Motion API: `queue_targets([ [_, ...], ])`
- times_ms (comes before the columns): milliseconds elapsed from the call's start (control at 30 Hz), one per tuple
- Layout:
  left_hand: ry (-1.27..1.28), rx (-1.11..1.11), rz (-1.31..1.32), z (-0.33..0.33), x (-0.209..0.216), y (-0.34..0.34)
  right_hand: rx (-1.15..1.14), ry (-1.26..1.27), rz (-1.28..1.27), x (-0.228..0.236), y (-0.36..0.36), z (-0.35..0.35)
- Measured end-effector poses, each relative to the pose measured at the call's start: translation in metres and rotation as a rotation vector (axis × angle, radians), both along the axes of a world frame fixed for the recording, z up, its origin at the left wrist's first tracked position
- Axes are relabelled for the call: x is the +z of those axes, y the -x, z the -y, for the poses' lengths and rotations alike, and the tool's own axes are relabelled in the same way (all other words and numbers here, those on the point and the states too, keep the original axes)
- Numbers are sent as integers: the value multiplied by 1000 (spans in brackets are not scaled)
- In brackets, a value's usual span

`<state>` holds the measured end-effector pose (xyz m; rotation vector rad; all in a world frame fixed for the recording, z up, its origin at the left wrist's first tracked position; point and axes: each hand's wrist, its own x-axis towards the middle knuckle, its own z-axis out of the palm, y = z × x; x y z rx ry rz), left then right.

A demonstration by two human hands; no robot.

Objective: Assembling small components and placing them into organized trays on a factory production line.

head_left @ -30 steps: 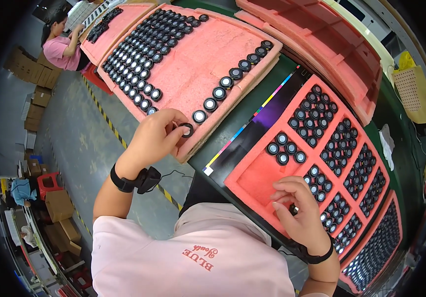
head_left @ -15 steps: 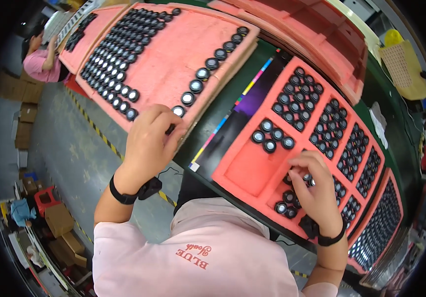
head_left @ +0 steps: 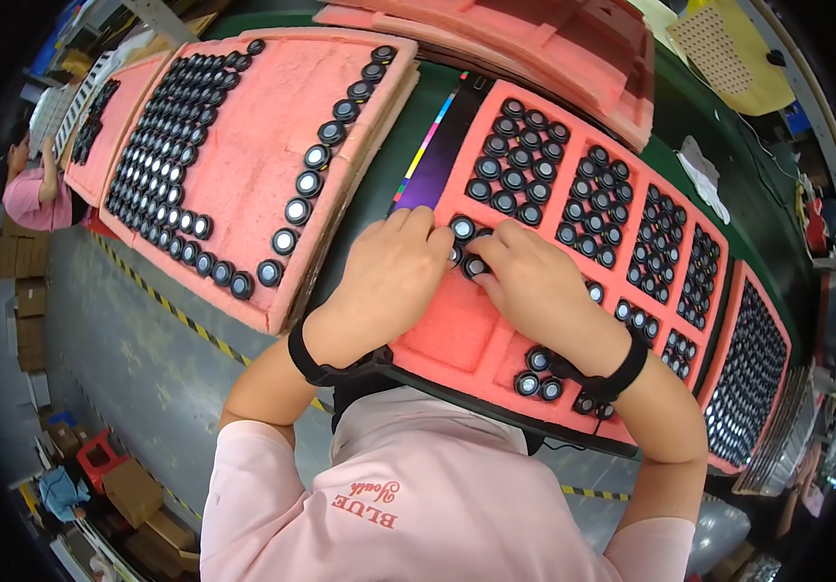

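Both hands meet over the upper end of a sparsely filled compartment in a pink foam tray. Small round black parts with pale centres lie there in a cluster. The curled fingers of my left hand close on a round black part at the cluster's left side. From the right, my right hand pinches another round black part between thumb and fingers. The fingers partly hide both parts. Other compartments hold several more such parts.
Left stands a pink foam board with rows of the same parts. A full foam tray is at the right, stacked pink trays behind. A person in pink works far left. Yellow-black tape marks the floor.
My left hand has moved right from the foam board's near edge to the tray compartment. My right hand has shifted up and left from a neighbouring compartment. The view has turned somewhat.
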<state>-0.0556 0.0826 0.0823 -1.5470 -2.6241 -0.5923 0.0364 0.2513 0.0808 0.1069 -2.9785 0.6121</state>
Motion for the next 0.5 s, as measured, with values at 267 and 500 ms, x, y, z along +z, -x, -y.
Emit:
queue_targets([
  [267,-112,-61,65,-5,-5,4,10,15,-47,-2,-1,7],
  [500,-175,-101,268,-8,-1,-2,-12,294,-16,22,-24,-1],
])
